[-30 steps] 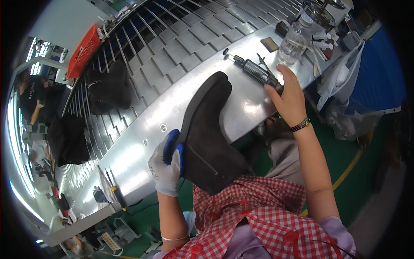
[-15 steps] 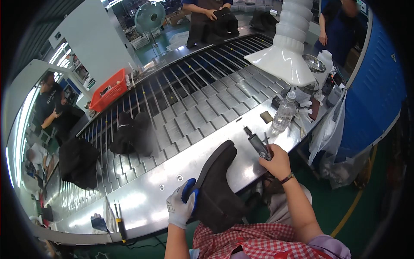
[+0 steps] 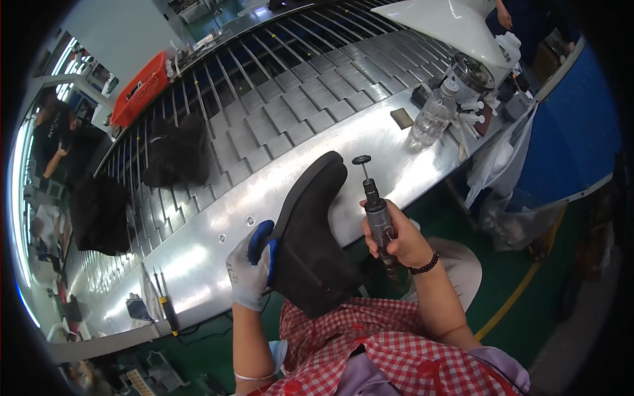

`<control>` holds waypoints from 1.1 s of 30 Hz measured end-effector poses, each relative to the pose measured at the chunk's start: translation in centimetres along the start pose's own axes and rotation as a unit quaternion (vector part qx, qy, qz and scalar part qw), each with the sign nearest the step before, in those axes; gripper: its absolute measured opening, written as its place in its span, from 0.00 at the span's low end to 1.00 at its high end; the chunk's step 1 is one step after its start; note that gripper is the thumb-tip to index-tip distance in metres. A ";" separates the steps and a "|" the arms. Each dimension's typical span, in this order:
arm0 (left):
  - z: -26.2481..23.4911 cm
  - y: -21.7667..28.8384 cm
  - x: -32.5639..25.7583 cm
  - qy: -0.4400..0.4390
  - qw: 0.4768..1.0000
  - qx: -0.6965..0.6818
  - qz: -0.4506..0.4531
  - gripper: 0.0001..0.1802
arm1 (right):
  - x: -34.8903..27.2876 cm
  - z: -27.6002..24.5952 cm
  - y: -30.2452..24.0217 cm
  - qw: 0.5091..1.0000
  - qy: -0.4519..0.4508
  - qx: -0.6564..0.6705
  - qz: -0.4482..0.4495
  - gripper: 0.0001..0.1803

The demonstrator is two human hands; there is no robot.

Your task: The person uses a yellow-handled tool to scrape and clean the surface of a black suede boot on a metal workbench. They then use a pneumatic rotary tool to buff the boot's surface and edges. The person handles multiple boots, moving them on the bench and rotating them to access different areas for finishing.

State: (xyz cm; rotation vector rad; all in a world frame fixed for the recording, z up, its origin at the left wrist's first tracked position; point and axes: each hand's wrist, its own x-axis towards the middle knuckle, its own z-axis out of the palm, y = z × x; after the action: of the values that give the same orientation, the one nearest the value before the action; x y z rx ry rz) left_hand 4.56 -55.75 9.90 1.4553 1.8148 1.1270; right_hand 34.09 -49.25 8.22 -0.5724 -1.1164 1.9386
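The slatted metal conveyor fills the upper half of the view, carrying two dark boots toward its left end, with an orange crate beyond its far edge; a smooth steel worktop runs along its near edge. Over the near edge of that worktop, the black suede ankle boot rests sole-up against the person's red checked apron, toe pointing toward the conveyor. The left hand, in a grey glove with blue fingertips, is closed around the boot's heel end. The right hand, bare with a dark bead bracelet, is wrapped tight around a slim rotary grinder held upright, its small disc tip just beside the toe and seemingly not touching it. To work well here, I would judge, the boot should stay braced against the lap, the disc meeting the sole edge lightly and at a shallow angle so the suede is not scuffed. At the worktop's right end stand a clear plastic bottle, a metal pot and small bottles. A green floor with a yellow line lies below; other people work at the far left.
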 end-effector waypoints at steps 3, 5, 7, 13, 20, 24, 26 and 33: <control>0.1 -0.2 -0.1 0.002 1.000 0.001 -0.003 0.20 | 1.0 0.3 1.0 0.953 0.119 -0.268 -0.076 0.47; 0.0 -0.2 0.0 0.004 1.000 -0.009 -0.003 0.20 | 1.6 0.4 1.1 0.888 0.179 -0.408 -0.114 0.42; -0.1 -0.3 0.0 0.002 1.000 -0.007 0.000 0.19 | 1.8 0.6 1.2 0.877 0.196 -0.427 -0.105 0.42; -0.1 -0.3 -0.3 0.009 0.999 -0.034 -0.008 0.19 | 2.1 1.5 1.3 0.838 0.217 -0.492 -0.094 0.39; -0.3 -0.2 -0.3 0.013 1.000 0.016 0.010 0.19 | 2.5 2.1 1.4 0.801 0.220 -0.551 -0.086 0.38; -0.5 0.2 -0.4 0.004 1.000 0.031 0.005 0.19 | 2.5 2.6 0.8 0.795 0.218 -0.564 -0.042 0.39; -0.6 0.1 -0.3 0.012 0.999 0.033 0.010 0.19 | 2.3 3.1 0.8 0.786 0.209 -0.580 -0.041 0.40; -0.5 -1.2 -0.4 0.031 0.999 0.028 0.025 0.19 | 2.0 4.0 1.4 0.751 0.188 -0.627 -0.087 0.43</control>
State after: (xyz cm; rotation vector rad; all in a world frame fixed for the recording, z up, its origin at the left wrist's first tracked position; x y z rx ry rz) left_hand 3.62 -56.31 9.13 1.5203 1.8761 1.1653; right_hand 29.51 -50.00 9.08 -1.3978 -1.9983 0.5834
